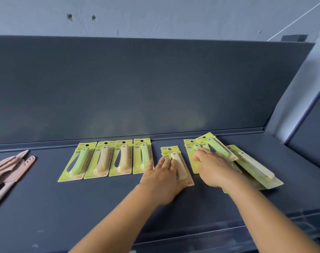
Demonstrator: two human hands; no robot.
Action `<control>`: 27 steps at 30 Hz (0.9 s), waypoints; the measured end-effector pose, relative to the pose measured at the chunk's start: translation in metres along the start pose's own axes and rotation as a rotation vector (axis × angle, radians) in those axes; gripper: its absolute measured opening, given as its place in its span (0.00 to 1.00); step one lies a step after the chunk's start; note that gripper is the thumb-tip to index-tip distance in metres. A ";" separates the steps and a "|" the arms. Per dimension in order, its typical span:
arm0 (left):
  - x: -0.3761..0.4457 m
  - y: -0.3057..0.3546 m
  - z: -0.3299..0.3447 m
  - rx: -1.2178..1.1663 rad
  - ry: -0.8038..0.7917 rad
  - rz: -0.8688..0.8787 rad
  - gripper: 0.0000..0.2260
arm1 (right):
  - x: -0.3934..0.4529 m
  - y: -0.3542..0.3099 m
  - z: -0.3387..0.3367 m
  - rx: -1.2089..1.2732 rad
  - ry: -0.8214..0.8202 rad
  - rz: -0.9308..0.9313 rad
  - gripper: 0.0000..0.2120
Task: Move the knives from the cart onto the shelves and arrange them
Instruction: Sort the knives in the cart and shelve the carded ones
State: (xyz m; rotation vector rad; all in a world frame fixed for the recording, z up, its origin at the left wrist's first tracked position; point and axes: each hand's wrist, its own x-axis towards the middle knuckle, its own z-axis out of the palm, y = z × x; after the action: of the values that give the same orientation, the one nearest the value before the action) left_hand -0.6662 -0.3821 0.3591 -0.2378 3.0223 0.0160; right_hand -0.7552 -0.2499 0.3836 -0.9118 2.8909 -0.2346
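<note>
Beige-handled knife pack (177,165) at frame centre is pressed flat by left hand (163,177), likely for sliding into the row (108,159). Loose pile (246,165) right is pinned under right hand (213,168), fingers spread.

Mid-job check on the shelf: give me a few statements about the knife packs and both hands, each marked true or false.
1. Four knife packs lie side by side in a row. True.
2. The left hand rests on a beige-handled pack. True.
3. The right hand hangs free above the shelf. False: it lies on the overlapping packs at the right.
4. The packs at the right are spread out neatly. False: they overlap at angles.
5. Pink knives lie at the left end of the shelf. True.
</note>
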 end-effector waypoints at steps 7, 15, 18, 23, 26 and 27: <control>0.019 -0.019 -0.003 0.041 0.058 -0.025 0.30 | 0.010 -0.021 0.007 -0.031 -0.041 -0.036 0.29; 0.026 -0.036 0.002 -0.040 0.080 0.002 0.26 | 0.019 -0.034 0.006 0.030 -0.019 -0.066 0.31; 0.029 -0.038 0.004 -0.044 0.092 0.024 0.26 | 0.022 -0.034 0.007 0.035 -0.013 -0.073 0.29; 0.031 -0.039 0.005 -0.024 0.093 0.037 0.26 | 0.024 -0.032 0.009 0.027 -0.023 -0.071 0.28; 0.029 -0.039 0.004 -0.028 0.095 0.034 0.26 | 0.026 -0.031 0.010 0.054 -0.021 -0.073 0.28; 0.028 -0.038 0.003 -0.023 0.094 0.030 0.27 | 0.027 -0.029 0.011 0.071 -0.010 -0.072 0.27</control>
State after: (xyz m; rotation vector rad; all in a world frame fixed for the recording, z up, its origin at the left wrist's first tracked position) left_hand -0.6872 -0.4239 0.3533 -0.2014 3.1206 0.0437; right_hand -0.7592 -0.2905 0.3769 -1.0032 2.8230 -0.3358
